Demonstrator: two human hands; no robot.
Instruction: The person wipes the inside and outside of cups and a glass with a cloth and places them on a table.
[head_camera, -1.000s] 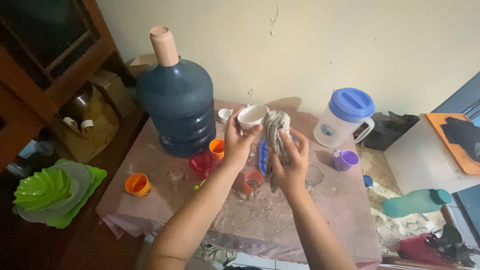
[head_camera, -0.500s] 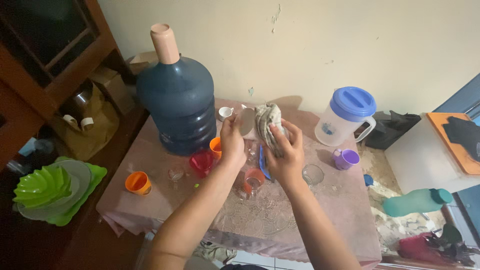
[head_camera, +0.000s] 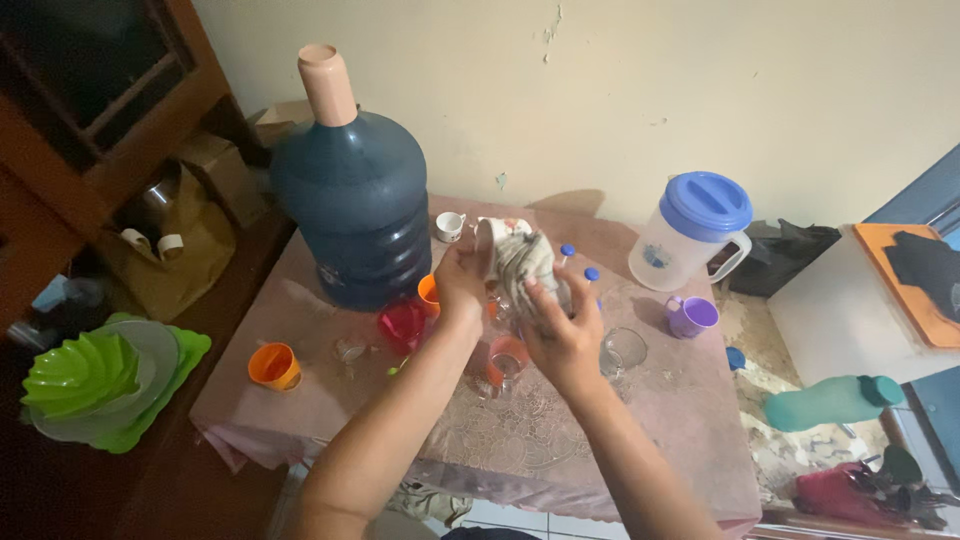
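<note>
My left hand grips a small white cup tipped on its side above the table. My right hand presses a crumpled grey-white cloth against and into that cup. Both hands hover over the middle of the table, above a clear glass with an orange base and a red cup. Most of the white cup is hidden by the cloth and my fingers.
A large blue water jug stands at the back left of the table. Around it are an orange cup, a small white cup, a clear glass, a purple mug and a blue-lidded pitcher. Green plates lie on the left, a teal bottle on the right.
The white cup was upright with its mouth showing a second ago; now it lies turned sideways in my left hand. My right hand has pushed the cloth onto it and dropped slightly.
</note>
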